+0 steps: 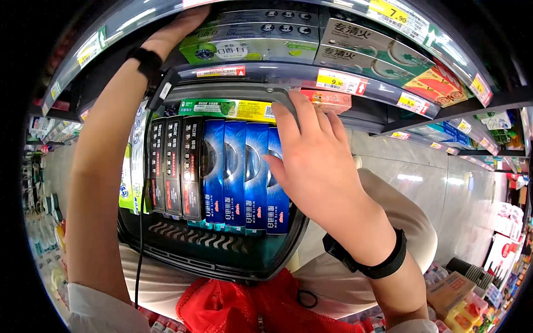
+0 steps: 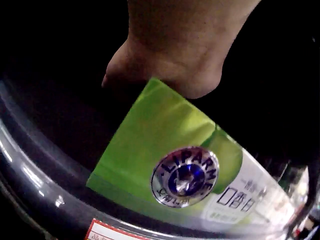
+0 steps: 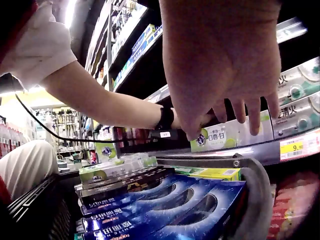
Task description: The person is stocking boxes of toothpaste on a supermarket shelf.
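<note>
- Red cloth lies nearest the head camera, below both hands and close to the person's body.
- Right hand: fingers spread and fairly straight, holding nothing, hovering above the right end of a packed basket.
- Left hand: stretched forward into a shelf, just behind the end of a green and white box. Its fingers are hidden, so whether they are wide, narrow or holding something cannot be told.
- Dark plastic basket: between the person's knees, below the left hand and partly under the right.
- Four blue boxes stand in a row inside it, the last one beneath the right hand's thumb.
- Three black boxes come next, farther left of that hand, then light green and white packs at the far left, beside the left forearm.
- Green and yellow box: laid across the basket's far side, left of the right fingertips.
- Pink box: just beyond the right fingers, under the shelf edge.
- White boxes with teal rings: on the shelf, to the right of the left hand.
- Black bands circle both wrists.
</note>
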Demonstrator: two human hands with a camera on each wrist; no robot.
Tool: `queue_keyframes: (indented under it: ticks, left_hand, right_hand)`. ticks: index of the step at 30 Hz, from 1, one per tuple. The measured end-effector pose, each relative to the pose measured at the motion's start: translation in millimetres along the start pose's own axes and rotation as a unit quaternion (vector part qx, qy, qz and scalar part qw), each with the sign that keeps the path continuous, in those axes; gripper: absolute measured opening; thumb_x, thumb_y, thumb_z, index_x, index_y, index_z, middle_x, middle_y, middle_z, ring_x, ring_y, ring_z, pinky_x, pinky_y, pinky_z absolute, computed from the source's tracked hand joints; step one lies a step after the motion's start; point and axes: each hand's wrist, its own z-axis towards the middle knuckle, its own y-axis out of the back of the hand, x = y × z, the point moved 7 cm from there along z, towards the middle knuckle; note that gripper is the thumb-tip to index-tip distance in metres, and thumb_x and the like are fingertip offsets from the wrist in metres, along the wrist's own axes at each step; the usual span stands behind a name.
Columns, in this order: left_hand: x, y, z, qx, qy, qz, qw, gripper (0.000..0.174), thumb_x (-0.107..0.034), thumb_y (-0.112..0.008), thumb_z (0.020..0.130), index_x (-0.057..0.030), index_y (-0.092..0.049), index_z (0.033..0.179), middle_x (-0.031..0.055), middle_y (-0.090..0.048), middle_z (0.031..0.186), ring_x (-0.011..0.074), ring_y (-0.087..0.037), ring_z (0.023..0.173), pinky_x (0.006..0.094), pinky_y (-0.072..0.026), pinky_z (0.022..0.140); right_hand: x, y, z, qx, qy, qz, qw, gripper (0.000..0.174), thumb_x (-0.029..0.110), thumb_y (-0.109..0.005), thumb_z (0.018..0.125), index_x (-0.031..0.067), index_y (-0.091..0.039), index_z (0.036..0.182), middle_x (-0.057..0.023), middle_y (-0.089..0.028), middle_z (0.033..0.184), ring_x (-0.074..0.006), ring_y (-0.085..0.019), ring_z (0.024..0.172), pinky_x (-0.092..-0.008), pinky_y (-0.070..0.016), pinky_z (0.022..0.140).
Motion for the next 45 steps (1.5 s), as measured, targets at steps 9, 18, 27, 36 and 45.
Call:
queue_keyframes:
  ticks: [9, 18, 27, 36, 45]
  left_hand:
    - [20, -23, -6, 0.031, -0.092, 0.320, 0.942, 0.049, -0.042, -0.035, 0.091, -0.0121, -0.035, 0.130, 0.0140, -0.034, 0.134, 0.0290, -0.037, 0.120, 0.0375, -0.0290, 0.100]
    - [3, 24, -77, 0.359, 0.163, -0.453, 0.799, 0.065, -0.052, -0.032, 0.090, -0.0063, -0.027, 0.136, 0.0127, -0.030, 0.139, 0.0221, -0.031, 0.126, 0.0336, -0.0258, 0.103]
    - [73, 126, -225, 0.271, 0.131, -0.068, 0.951, 0.048, -0.026, -0.049, 0.088, -0.0006, -0.037, 0.126, 0.0212, -0.034, 0.133, 0.0358, -0.030, 0.124, 0.0396, -0.0287, 0.101]
    - [120, 113, -262, 0.160, 0.231, -0.219, 0.934, 0.066, -0.001, -0.063, 0.071, -0.0119, -0.034, 0.129, 0.0162, -0.045, 0.122, 0.0334, -0.041, 0.116, 0.0388, -0.0355, 0.094]
    - [145, 145, -231, 0.097, 0.241, -0.224, 0.939, 0.041, 0.003, -0.063, 0.067, -0.0097, -0.056, 0.105, 0.0084, -0.060, 0.095, 0.0237, -0.060, 0.087, 0.0304, -0.0459, 0.072]
  right_hand:
    - [-7, 9, -7, -0.015, 0.000, 0.009, 1.000, 0.057, 0.015, -0.069, 0.067, -0.0008, -0.043, 0.115, -0.0183, -0.042, 0.120, -0.0335, -0.049, 0.102, -0.0428, -0.0383, 0.090]
    - [8, -13, 1, 0.012, 0.027, -0.010, 1.000, 0.054, 0.019, -0.067, 0.070, 0.0009, -0.044, 0.116, -0.0179, -0.042, 0.119, -0.0336, -0.049, 0.103, -0.0436, -0.0371, 0.092]
    - [-16, -50, 4, 0.067, 0.014, -0.040, 0.997, 0.059, 0.027, -0.065, 0.072, 0.0037, -0.041, 0.121, -0.0213, -0.037, 0.125, -0.0377, -0.039, 0.114, -0.0521, -0.0338, 0.092]
    - [-41, -78, 30, 0.233, -0.022, 0.078, 0.969, 0.067, 0.028, -0.056, 0.084, -0.0019, -0.021, 0.132, -0.0377, -0.028, 0.127, -0.0483, -0.034, 0.116, -0.0443, -0.0336, 0.095]
    - [-37, -74, 25, 0.223, -0.114, 0.004, 0.968, 0.062, 0.033, -0.053, 0.085, 0.0074, -0.025, 0.134, -0.0330, -0.041, 0.111, -0.0486, -0.051, 0.093, -0.0462, -0.0456, 0.077]
